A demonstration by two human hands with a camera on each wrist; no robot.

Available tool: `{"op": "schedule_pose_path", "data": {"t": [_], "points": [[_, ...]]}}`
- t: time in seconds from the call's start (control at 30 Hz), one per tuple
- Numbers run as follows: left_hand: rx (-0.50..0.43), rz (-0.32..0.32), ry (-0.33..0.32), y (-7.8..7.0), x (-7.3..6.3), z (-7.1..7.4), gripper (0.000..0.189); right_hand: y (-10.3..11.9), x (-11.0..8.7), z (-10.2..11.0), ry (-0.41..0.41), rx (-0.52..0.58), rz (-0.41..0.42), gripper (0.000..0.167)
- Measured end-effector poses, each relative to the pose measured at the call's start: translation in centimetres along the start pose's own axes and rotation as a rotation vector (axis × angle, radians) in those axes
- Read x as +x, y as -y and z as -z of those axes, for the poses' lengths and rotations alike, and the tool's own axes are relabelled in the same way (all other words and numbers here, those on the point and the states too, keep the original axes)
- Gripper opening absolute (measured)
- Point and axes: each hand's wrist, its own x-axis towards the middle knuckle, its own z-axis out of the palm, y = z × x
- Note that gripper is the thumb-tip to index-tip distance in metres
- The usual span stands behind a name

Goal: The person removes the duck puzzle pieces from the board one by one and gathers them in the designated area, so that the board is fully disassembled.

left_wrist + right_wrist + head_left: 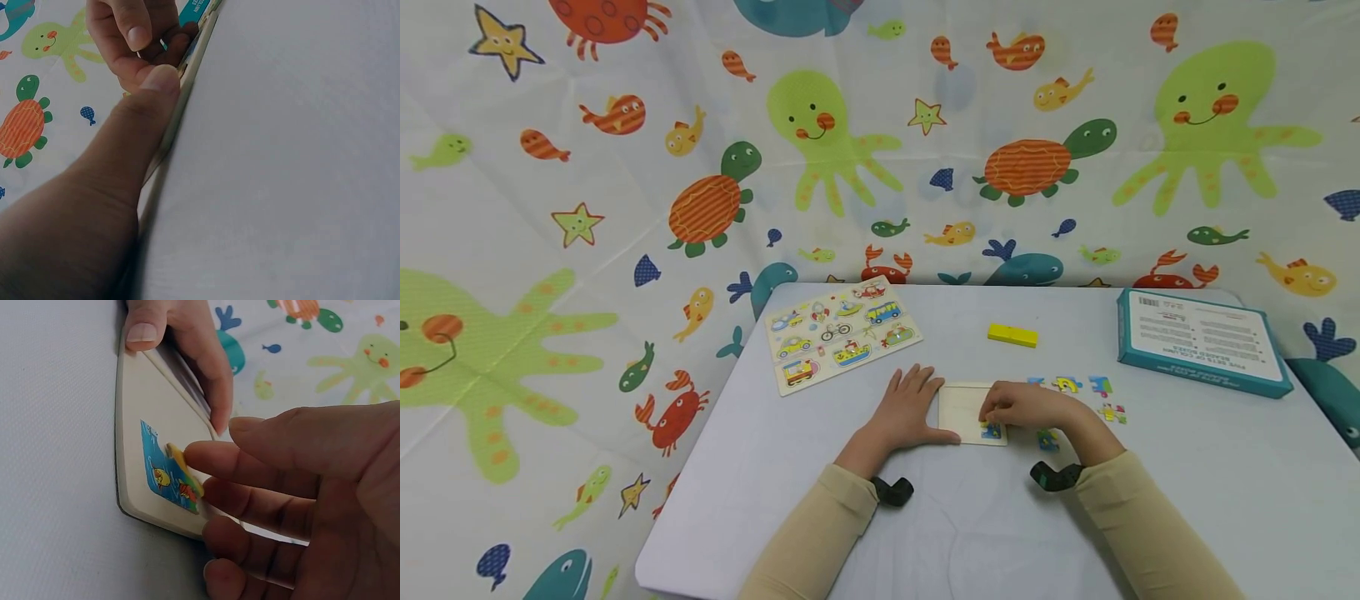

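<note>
A small, pale wooden puzzle tray [958,408] lies on the table between both hands. My left hand [908,412] steadies it at the left end with fingers spread, its thumb [161,81] resting on the near edge. My right hand [1026,406] is over the tray's right part. In the right wrist view, its bent fingertips [199,453] hold a yellow-edged puzzle piece [178,459], which tilts up a little. Beside that piece, a blue puzzle piece [161,472] with a printed yellow fish sits in the tray's near right corner.
Several loose puzzle pieces [1066,384] lie to the tray's right, one [1048,440] near the right wrist. Farther back are a vehicle picture board [820,337], a yellow block [1012,335] and a teal-edged box [1206,342]. A patterned cloth [880,167] hangs behind the table.
</note>
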Motion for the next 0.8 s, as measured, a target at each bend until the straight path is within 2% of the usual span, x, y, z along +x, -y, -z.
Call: {"op": "schedule_pose_path", "data": {"t": [0.8], "points": [[-0.002,0.003,0.009,0.01,-0.06,0.09,0.114,0.12,-0.04,-0.3,-0.005,0.095,-0.033,0.01]]}}
